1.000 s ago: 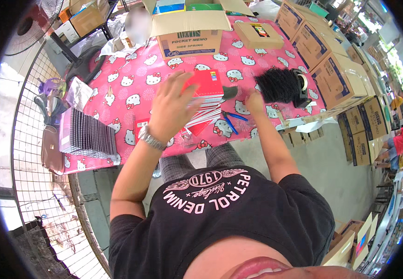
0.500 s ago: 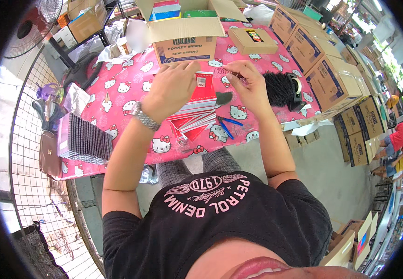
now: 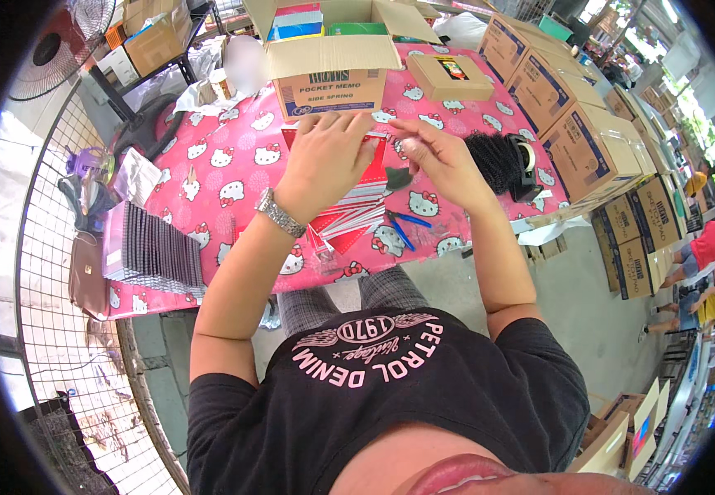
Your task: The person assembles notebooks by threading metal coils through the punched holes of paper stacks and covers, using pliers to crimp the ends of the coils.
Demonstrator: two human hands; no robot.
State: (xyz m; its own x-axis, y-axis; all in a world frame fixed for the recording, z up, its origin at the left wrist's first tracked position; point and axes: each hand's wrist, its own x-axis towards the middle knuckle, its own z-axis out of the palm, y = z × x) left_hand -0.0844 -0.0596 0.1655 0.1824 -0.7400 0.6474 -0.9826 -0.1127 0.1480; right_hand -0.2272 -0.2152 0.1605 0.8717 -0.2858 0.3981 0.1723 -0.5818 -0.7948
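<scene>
My left hand (image 3: 324, 161), with a metal watch on the wrist, lies flat with fingers spread on top of a stack of red booklets (image 3: 357, 210) on the pink patterned tablecloth (image 3: 217, 177). My right hand (image 3: 436, 157) is next to it at the stack's far right corner, fingers curled, pinching the top red cover's edge. A blue-handled pair of pliers (image 3: 403, 227) lies just right of the stack. An open cardboard box (image 3: 333, 62) with coloured pads inside stands right behind both hands.
A pile of grey booklets (image 3: 151, 252) sits at the table's left end. A black bundle (image 3: 498, 157) and a tape dispenser (image 3: 526, 165) lie to the right. Stacked cartons (image 3: 588, 140) line the right side. A wire fence (image 3: 36, 247) and a fan (image 3: 52, 49) are left.
Both hands have moved away from me, from the near part of the red stack to its far edge by the box. My right hand came in from the black bundle toward the stack.
</scene>
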